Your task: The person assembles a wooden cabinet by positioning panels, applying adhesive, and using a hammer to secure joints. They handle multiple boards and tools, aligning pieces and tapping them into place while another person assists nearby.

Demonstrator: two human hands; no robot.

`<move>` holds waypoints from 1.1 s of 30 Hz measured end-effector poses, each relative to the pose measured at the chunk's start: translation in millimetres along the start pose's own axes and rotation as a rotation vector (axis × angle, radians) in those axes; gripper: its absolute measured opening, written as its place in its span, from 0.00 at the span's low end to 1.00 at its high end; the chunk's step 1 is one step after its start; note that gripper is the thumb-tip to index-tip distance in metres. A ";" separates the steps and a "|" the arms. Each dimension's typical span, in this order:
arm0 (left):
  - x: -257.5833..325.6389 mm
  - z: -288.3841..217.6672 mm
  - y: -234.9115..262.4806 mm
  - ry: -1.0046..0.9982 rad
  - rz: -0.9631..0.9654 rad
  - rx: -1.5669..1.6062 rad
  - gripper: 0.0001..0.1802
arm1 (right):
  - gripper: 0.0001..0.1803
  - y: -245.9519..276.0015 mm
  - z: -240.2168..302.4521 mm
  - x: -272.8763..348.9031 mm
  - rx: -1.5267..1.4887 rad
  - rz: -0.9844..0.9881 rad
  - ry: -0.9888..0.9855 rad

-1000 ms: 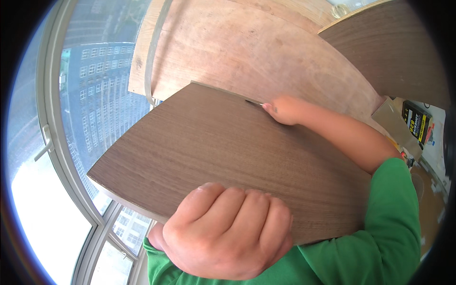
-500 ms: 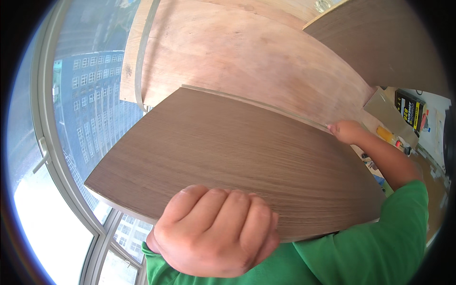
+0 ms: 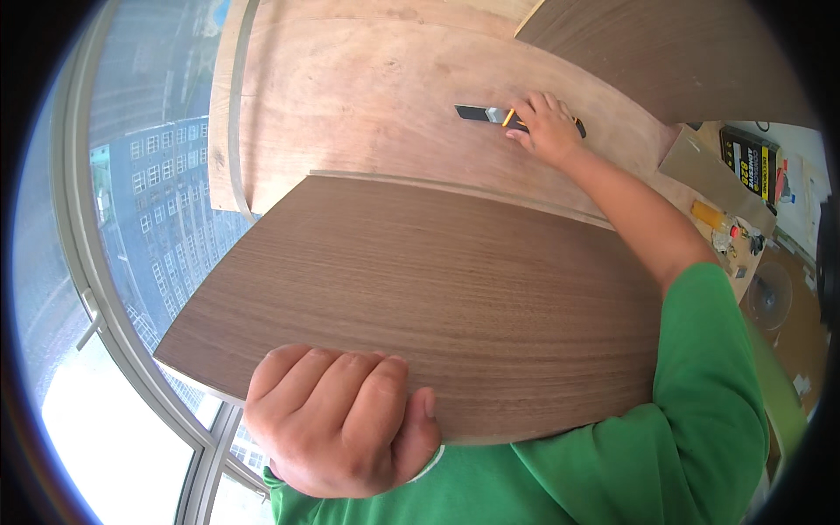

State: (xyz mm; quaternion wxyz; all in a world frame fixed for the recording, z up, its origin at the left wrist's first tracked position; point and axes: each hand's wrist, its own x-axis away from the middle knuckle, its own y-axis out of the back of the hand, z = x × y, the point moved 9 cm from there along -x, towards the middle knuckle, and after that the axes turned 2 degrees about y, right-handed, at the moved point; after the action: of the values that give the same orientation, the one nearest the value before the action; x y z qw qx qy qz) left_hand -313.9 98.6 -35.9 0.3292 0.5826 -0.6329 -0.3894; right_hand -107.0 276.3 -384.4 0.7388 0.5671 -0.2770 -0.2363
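Observation:
A utility knife with a dark blade and a black and yellow handle is at the plywood surface, blade pointing left. My right hand is around its handle, thumb on the near side and fingers over the far side. A brown wood-grain board lies between my arms, with a thin strip along its far edge. My left hand is closed in a fist at the board's near edge, knuckles up. Its fingertips and whatever they grip are hidden.
Pale plywood spreads beyond the board. Another brown panel stands at the far right. Right of it are a black and yellow box and an orange-yellow bottle. A window frame runs along the left.
My right hand has left the board's far edge and moved farther away and left, where the utility knife now shows in it. My left fist has shifted left in view.

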 end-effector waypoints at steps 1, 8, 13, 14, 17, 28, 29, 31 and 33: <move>0.1 -0.6 0.7 -0.016 -0.001 0.000 0.10 | 0.20 -4.1 3.3 4.6 0.004 0.065 0.016; -0.2 1.8 2.9 -0.003 0.044 0.022 0.10 | 0.17 -51.2 42.2 81.7 -0.071 0.650 0.103; 0.3 1.4 4.0 -0.004 0.037 0.024 0.13 | 0.15 -54.6 34.4 92.0 -0.053 0.582 0.116; 0.5 1.7 4.0 -0.001 0.035 0.024 0.13 | 0.14 -56.4 33.6 94.0 -0.064 0.577 0.117; 0.6 1.5 5.4 -0.004 0.016 0.023 0.14 | 0.11 -61.2 32.4 97.4 -0.083 0.559 0.120; 4.4 1.7 6.2 0.028 0.079 0.019 0.08 | 0.08 -56.9 20.2 101.0 -0.078 0.338 0.011; 5.0 2.1 6.6 0.028 0.069 0.033 0.08 | 0.08 -58.3 19.5 99.7 -0.067 0.330 0.013; 6.1 1.4 6.9 0.001 0.038 0.028 0.13 | 0.08 -59.1 15.5 98.2 -0.030 0.334 -0.003; 7.0 1.4 7.2 -0.016 0.015 0.036 0.15 | 0.08 -56.0 14.2 99.0 -0.067 0.359 -0.003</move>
State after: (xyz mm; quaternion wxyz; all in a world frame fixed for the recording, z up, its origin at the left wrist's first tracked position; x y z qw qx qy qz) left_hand -319.3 91.9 -30.6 0.3165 0.5803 -0.6468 -0.3804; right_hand -45.9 186.8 -421.7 0.7870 0.4834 -0.3671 -0.1106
